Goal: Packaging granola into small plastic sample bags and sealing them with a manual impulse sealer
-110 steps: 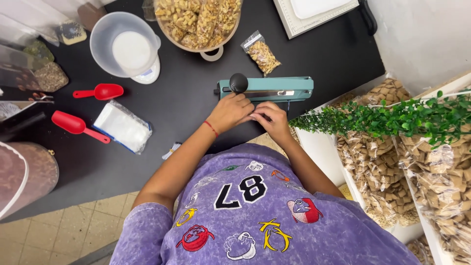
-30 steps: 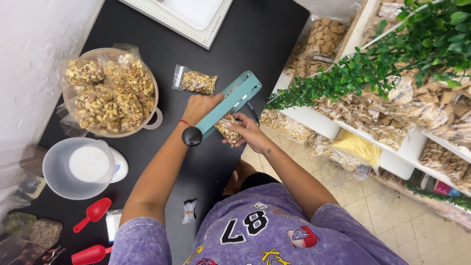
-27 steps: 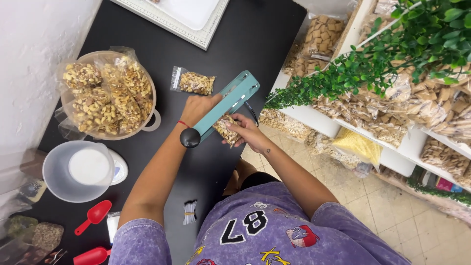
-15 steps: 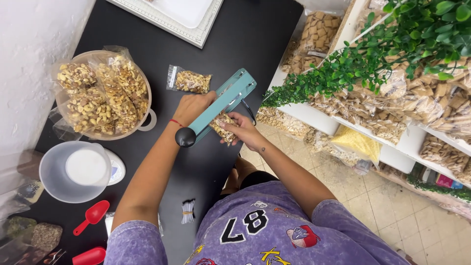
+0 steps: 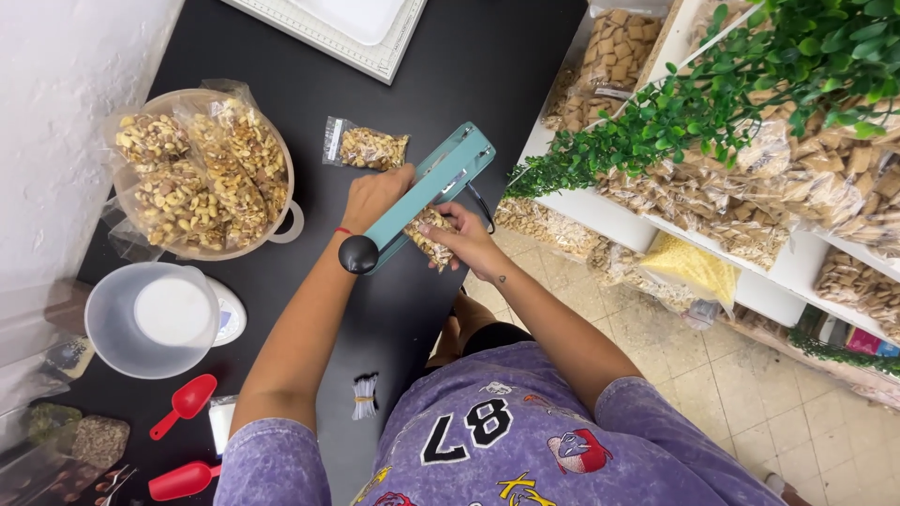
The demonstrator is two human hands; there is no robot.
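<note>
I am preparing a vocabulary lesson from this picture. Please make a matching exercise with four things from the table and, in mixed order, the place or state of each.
Things:
1. heat sealer
2. small bag of nuts
3. big bowl
4. red scoops

Places or states:
A. full of packed bags, near the wall
B. lying at the near end of the table
C. lever raised, left hand beside it
D. held by the right hand under the lever

Pairs: 1-C, 2-D, 3-A, 4-B

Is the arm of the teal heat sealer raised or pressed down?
Raised. The teal heat sealer arm tilts up, its black knob lifted, with the small bag of nuts held beneath by the right hand.
</note>
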